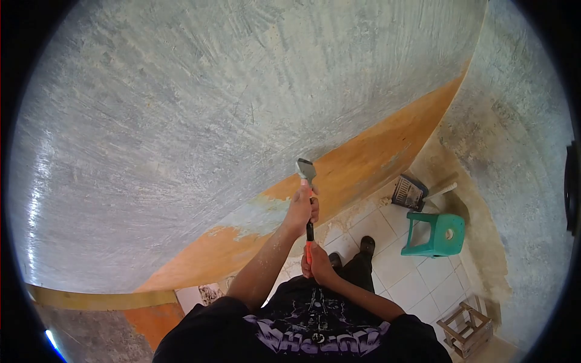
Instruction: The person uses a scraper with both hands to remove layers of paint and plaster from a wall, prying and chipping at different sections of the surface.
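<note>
Head view: both arms reach forward.
Left hand (301, 209): gripped high on scraper (307, 206), blade on wall (181, 121).
Right hand (318, 266): clenched on handle end.

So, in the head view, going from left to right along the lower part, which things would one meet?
Yellow strip → left hand on the scraper → dustpan → green stool → wooden crate.

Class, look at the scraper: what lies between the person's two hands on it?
Head view: between the left hand and right hand runs a bare stretch of the scraper handle, black then orange.
</note>
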